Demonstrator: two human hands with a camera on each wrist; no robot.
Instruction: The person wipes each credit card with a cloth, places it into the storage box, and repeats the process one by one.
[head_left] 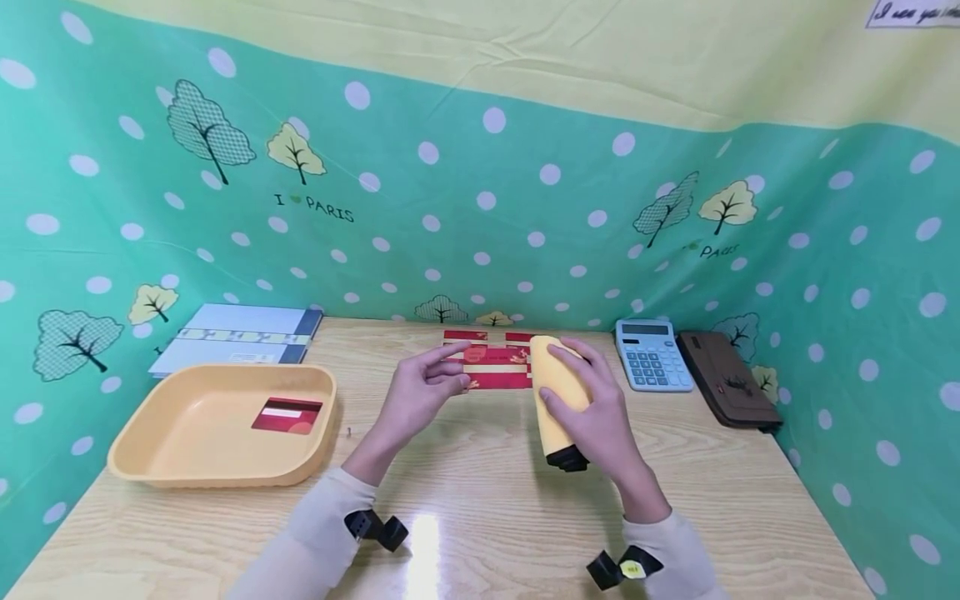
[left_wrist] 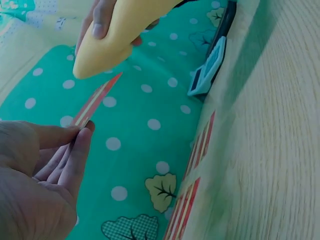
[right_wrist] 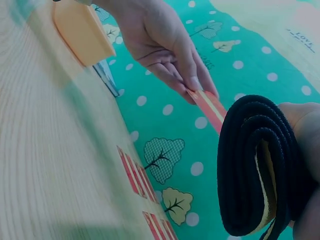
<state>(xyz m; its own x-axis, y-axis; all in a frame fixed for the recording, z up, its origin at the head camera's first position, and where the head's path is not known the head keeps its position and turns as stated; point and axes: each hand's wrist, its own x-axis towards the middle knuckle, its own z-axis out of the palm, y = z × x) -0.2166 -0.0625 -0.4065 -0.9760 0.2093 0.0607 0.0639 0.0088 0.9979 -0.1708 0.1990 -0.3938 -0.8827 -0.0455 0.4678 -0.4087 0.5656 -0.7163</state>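
Note:
My left hand point(head_left: 420, 390) pinches a red card with pale stripes point(head_left: 497, 367) by its edge, held above the table. In my right hand point(head_left: 602, 408) is a folded yellow cloth point(head_left: 553, 398) with black edging; the right wrist view shows its black folded layers point(right_wrist: 250, 165) end-on. The cloth is close to the card's right end; whether they touch is hard to tell. Behind the held card, red striped cards point(left_wrist: 200, 145) lie on the table near the curtain, partly hidden in the head view. Another red card point(head_left: 288, 415) lies inside the peach plastic tray point(head_left: 225, 479) on the left.
A light blue box or folder point(head_left: 243, 321) lies behind the tray. On the right are a blue calculator point(head_left: 652, 356) and a brown zipped pouch point(head_left: 727, 379). A green dotted curtain point(head_left: 465, 225) encloses the wooden table point(head_left: 480, 500) at the back and sides.

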